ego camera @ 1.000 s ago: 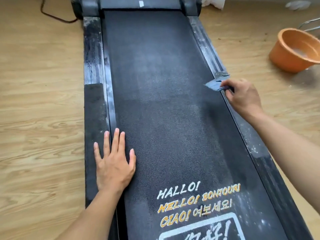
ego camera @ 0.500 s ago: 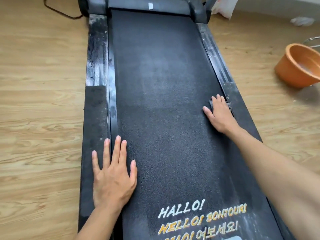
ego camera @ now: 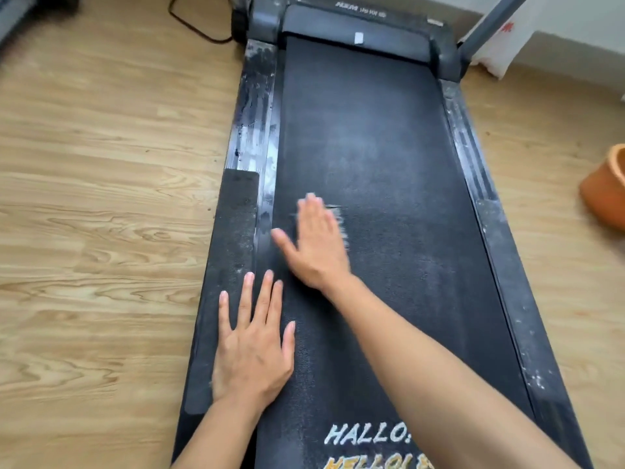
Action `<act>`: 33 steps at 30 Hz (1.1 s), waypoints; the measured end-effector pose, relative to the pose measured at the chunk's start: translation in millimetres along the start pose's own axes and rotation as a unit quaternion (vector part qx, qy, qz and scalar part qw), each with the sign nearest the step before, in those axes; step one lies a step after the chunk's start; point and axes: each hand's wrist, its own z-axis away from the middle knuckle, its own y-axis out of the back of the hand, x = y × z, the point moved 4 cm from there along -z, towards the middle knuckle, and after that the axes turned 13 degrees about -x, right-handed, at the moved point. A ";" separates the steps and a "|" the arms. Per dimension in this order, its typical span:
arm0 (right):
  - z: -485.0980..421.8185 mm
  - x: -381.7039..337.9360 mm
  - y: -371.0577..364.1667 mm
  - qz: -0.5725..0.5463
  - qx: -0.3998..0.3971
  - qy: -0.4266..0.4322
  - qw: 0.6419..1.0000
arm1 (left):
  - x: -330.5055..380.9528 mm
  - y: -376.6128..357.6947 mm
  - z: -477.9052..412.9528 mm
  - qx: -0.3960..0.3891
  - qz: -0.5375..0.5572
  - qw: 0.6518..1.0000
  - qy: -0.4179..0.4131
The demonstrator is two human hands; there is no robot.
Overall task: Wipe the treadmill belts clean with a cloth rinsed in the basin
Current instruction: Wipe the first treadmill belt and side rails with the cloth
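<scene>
Nearest, at six o'clock, the black rubber treadmill belt [ego camera: 389, 204] carried printed greetings: "HALLO" [ego camera: 367, 433] in white capitals, its final mark covered by the right forearm, and beneath it an orange line reading roughly "HELLO", cut off by the lower edge. At seven o'clock the left hand [ego camera: 252, 346] lay flat, fingers straight and spread, gripping nothing, its palm straddling the belt's edge and the dusty black left side rail [ego camera: 252, 137], which bore a rough black grip strip [ego camera: 233, 231]. Just beyond it, near the centre, the right hand [ego camera: 316, 245] was blurred; it lay flat with fingers extended, pressing down on a grey cloth [ego camera: 341, 225] rather than clutching it. The cloth was almost wholly hidden under the palm, only a smeared fringe showing at the hand's three o'clock side, on the left half of the belt. The black right side rail [ego camera: 500, 265], speckled white, ran along four o'clock. At three o'clock the orange plastic basin [ego camera: 608, 194] stood on the light wooden plank floor [ego camera: 101, 198], well apart from the treadmill and cropped by the frame, its inside unseen. At twelve o'clock the grey motor cover [ego camera: 338, 27] showed pale lettering too blurred to read and a small white label [ego camera: 358, 37]. A black cable [ego camera: 196, 25] looped at eleven o'clock; at one o'clock stood a grey upright post [ego camera: 490, 22] and a white bag [ego camera: 504, 38] with an illegible red mark.
</scene>
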 end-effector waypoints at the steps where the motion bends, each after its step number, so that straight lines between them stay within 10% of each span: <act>1: 2.9 -15.6 -5.3 0.004 -0.014 0.035 0.999 | 0.4 0.1 -1.0 0.000 -0.002 1.000 0.000; 7: 31.8 23.3 -3.3 0.085 -0.039 0.146 0.985 | 0.3 -2.1 1.8 0.004 -0.019 1.000 -0.001; 19: 128.7 263.8 35.1 -0.028 0.020 -0.234 0.972 | 1.2 -4.5 0.3 0.015 -0.002 1.000 0.001; 26: 98.6 192.5 30.5 -0.112 0.055 -0.308 0.943 | 1.5 -2.4 1.7 0.009 0.006 1.000 -0.012; 33: 67.8 -26.8 -30.4 0.007 -0.009 -0.015 1.000 | -37.3 7.8 21.4 0.084 0.334 0.939 0.018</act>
